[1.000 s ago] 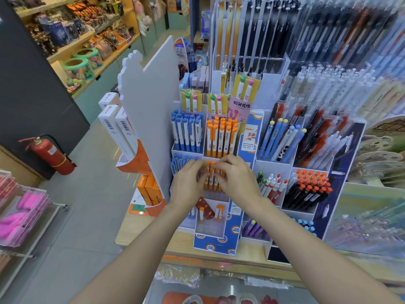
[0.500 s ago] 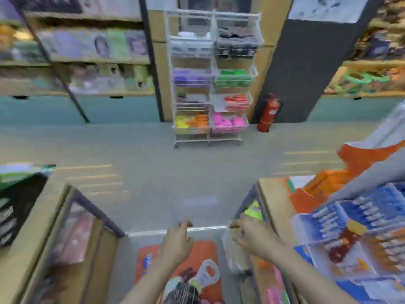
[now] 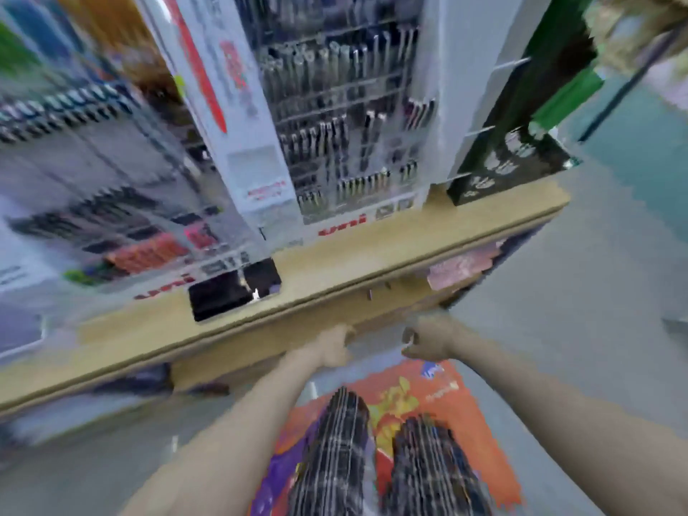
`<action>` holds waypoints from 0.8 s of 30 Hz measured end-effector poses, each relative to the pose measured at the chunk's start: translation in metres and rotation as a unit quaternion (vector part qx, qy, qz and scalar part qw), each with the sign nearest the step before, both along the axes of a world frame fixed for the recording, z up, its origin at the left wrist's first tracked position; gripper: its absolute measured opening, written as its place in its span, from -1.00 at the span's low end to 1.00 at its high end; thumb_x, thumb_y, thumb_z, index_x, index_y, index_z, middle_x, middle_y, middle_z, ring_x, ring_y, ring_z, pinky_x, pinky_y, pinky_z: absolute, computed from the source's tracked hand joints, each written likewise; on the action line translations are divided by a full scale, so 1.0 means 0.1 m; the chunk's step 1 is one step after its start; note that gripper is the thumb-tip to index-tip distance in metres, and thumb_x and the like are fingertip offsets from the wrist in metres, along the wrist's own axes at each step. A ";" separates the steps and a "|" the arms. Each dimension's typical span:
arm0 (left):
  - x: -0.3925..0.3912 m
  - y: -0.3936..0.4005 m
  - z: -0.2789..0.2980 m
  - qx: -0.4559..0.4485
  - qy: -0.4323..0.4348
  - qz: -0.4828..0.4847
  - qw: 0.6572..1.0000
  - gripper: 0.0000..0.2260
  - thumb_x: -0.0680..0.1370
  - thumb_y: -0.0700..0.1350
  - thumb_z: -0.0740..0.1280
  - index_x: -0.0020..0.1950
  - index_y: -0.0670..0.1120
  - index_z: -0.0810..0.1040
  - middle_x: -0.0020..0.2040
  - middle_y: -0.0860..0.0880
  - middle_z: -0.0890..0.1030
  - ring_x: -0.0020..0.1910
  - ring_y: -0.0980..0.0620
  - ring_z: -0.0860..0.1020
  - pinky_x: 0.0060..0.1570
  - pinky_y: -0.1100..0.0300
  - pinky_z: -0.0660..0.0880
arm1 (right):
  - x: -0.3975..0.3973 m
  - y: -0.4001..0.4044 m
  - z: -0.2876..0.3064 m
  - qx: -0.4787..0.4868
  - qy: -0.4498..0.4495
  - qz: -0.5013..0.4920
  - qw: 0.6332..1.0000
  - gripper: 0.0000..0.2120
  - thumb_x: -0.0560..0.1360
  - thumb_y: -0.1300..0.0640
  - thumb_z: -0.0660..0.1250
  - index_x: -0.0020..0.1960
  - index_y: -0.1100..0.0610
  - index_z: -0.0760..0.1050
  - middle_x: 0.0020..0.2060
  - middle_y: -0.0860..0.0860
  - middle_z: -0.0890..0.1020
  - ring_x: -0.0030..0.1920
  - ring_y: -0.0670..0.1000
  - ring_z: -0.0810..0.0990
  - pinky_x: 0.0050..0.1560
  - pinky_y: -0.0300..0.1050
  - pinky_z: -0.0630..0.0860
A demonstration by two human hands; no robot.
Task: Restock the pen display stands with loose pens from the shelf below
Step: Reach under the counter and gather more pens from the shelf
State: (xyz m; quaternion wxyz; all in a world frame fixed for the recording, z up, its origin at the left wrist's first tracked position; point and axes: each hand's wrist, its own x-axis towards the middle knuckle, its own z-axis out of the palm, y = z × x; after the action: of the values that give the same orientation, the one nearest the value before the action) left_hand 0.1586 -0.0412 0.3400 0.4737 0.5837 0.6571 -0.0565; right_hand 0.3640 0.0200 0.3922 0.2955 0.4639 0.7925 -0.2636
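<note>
The whole view is smeared by motion. A tall white pen display stand (image 3: 335, 143) with rows of dark pens stands on a wooden counter (image 3: 372, 255). A second stand (image 3: 111, 217) with black, red and green pens is to its left. My left hand (image 3: 335, 348) is at the counter's front edge, fingertips lost against the wood. My right hand (image 3: 428, 340) hovers just below that edge with fingers curled. Blur hides whether either hand holds a pen. The shelf below (image 3: 458, 266) shows only pinkish packets at its right end.
A black box (image 3: 231, 292) lies on the counter near the front. A green and black hanging rack (image 3: 521, 150) stands at the counter's right end. Below me are plaid trouser legs (image 3: 335, 459) over an orange printed floor mat (image 3: 428, 404). Grey floor lies to the right.
The view has swung from the orange and blue pen stand, across the aisle, to another counter with dark-pen stands. Both hands dropped from the pen slots to the counter's front edge.
</note>
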 end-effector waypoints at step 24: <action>-0.92 0.76 -3.10 0.231 0.147 0.366 0.890 -0.24 0.59 0.37 0.09 0.64 0.12 -0.17 0.64 -0.14 -0.26 0.61 -0.22 -0.23 0.54 -0.14 -0.07 | -0.75 1.65 -3.72 0.319 0.218 -0.160 0.908 -0.02 0.27 -0.64 -0.32 0.58 -0.16 -0.17 0.58 0.16 -0.06 0.55 0.28 -0.02 0.49 0.24 0.04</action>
State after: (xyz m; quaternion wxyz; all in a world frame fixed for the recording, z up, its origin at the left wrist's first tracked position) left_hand 0.0663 0.0349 0.0304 0.2105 0.3804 0.8805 0.1892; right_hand 0.2894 0.1847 0.0205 -0.0948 0.5848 0.7941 -0.1355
